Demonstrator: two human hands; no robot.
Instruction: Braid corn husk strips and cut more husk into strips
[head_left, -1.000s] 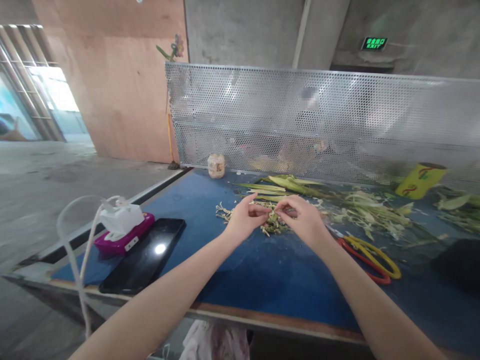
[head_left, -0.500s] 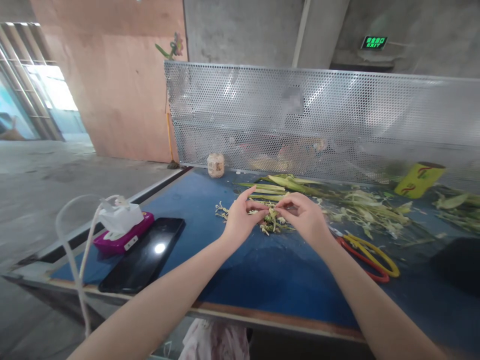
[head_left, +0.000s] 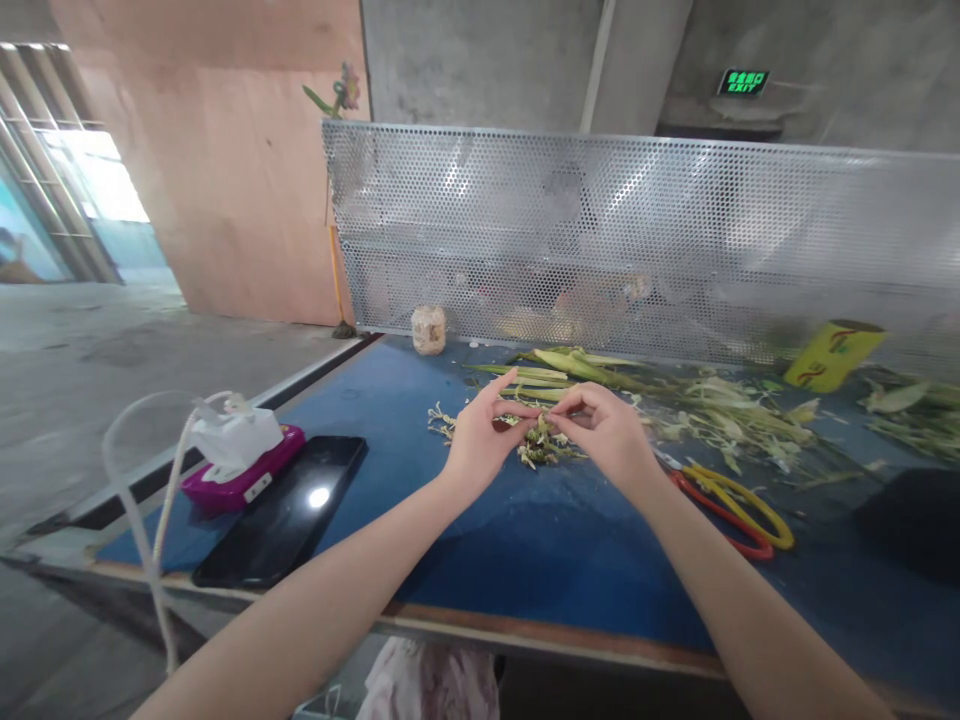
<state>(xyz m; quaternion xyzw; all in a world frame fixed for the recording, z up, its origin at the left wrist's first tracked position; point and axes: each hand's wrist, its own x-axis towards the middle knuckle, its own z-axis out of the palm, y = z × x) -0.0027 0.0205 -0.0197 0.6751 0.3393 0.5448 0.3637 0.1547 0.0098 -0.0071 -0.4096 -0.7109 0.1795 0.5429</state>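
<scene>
My left hand and my right hand meet over the blue table, both pinching a small green plant piece between thumb and fingers. The left index finger sticks up. Under the hands lies a small heap of pale green trimmings. Longer green stalks and leaves lie just beyond, toward the perforated metal screen.
Red and yellow scissors lie right of my right hand. A black phone, a magenta box with a white charger and a cable sit at the left. A small jar and a yellow tube stand by the screen.
Both hands have lifted slightly off the heap and stay pinched together on the plant piece; my left index finger has risen. The view has shifted a little.
</scene>
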